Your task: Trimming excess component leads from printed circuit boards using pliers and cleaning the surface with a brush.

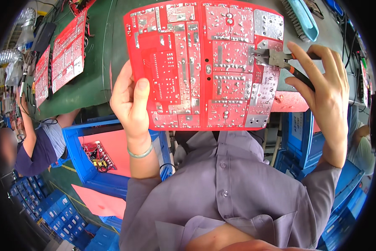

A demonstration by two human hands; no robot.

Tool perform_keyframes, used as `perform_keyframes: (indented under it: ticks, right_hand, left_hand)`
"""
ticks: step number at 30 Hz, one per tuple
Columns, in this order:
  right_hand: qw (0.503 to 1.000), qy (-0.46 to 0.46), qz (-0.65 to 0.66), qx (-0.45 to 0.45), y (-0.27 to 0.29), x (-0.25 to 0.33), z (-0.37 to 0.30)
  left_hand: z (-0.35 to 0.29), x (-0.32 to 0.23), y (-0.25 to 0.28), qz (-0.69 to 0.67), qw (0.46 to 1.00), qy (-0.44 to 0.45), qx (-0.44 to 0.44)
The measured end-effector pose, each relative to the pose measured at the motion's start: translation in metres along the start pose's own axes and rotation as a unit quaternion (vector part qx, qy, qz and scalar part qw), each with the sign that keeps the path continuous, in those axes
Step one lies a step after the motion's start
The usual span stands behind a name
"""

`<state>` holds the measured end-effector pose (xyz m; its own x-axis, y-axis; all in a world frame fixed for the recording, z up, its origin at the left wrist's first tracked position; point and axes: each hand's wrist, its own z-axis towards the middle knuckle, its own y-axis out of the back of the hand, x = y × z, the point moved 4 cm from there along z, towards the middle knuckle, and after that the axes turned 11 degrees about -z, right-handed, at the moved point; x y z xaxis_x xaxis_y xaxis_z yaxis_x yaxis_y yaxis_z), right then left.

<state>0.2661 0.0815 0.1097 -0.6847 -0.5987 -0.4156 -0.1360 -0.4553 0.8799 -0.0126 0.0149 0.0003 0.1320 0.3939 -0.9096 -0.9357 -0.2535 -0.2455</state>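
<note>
A large red circuit board (pixel 188 67) with silvery solder joints is held up in front of me, solder side showing. My left hand (pixel 131 98) grips its left edge, thumb on the face and the other fingers behind it. In my right hand (pixel 326 79) is a pair of cutting pliers (pixel 294 69) with black and orange handles. The jaws lie over the board's right part, among the solder joints; whether they touch a lead is too small to tell. The fingers of that hand wrap loosely round the handles.
More red circuit boards (pixel 68 54) stand on the green bench (pixel 98 75) at the left. A blue brush (pixel 301 19) lies at the upper right. Below the bench, a blue crate (pixel 77 154) holds pink sheets and another board (pixel 98 157). A co-worker (pixel 41 146) is at the far left.
</note>
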Motion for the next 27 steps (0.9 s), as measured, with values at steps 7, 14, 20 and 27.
perform_keyframes:
  ticks: [7,14,20,27]
  right_hand:
    - [0.998,-0.056,0.012,-0.014,-0.014,-0.01,-0.004]
    - [0.981,-0.191,-0.032,-0.002,-0.027,-0.054,-0.027]
    - [0.925,-0.335,-0.109,0.14,-0.102,-0.145,-0.064]
    - [0.951,-0.282,0.041,0.119,-0.155,-0.146,-0.066]
  left_hand:
    - [0.011,0.0,-0.002,-0.036,0.991,0.127,-0.014]
    - [0.01,0.002,0.001,-0.049,0.989,0.133,-0.036]
    - [0.014,0.0,-0.005,-0.037,0.987,0.151,-0.035]
    - [0.016,-0.001,-0.003,-0.044,0.985,0.162,-0.029]
